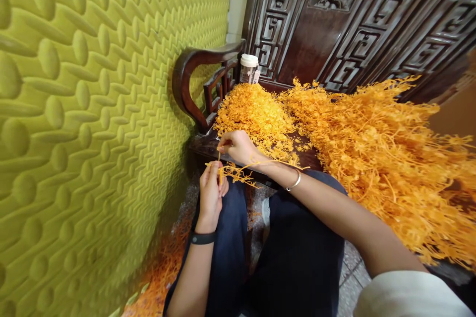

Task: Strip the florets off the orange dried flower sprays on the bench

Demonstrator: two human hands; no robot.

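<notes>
My left hand (211,189) is closed round a thin orange plastic sprig (238,174), whose branching tips stick out to the right over my knees. Just above it, my right hand (240,146) pinches the end of a short orange stem that runs up from the left hand. Behind the right hand lies a heap of small loose orange plastic pieces (256,111) on the dark wooden seat (208,144). A large pile of uncut-looking orange branches (386,158) spreads to the right of that heap.
A clear cup with a white lid (249,67) stands at the back by the curved wooden armrest (182,74). Carved dark wood panels (312,34) rise behind. A yellow-green textured wall (92,109) fills the left. Orange stems (163,267) litter the floor.
</notes>
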